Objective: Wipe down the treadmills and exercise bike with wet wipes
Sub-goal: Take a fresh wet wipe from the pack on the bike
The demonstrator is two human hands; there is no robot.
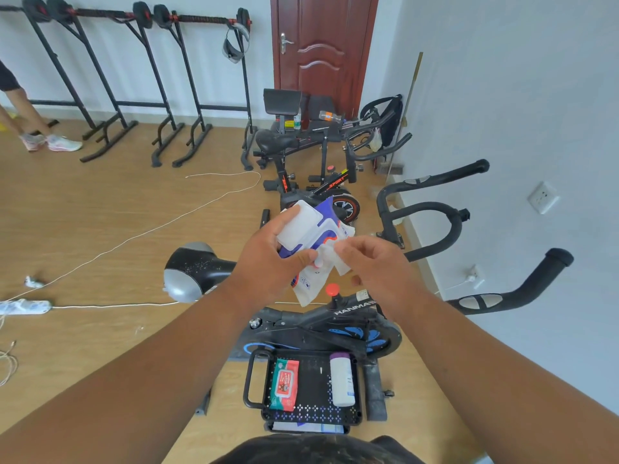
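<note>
Wet wipes pack (311, 236), white/blue, flip lid up, held mid-frame above the exercise bike (321, 326). Left hand (268, 262) clamped round the pack from 9 o'clock. Right hand (375, 262) at 3 o'clock, fingertips pinching a wipe (330, 257) at the pack opening. At 6 o'clock: black tray (254, 380) with a red wipes pack (284, 385) and a white bottle (342, 380). Second bike (321, 182) at 12 o'clock. Power strip (23, 307) on the floor at 9 o'clock.
</note>
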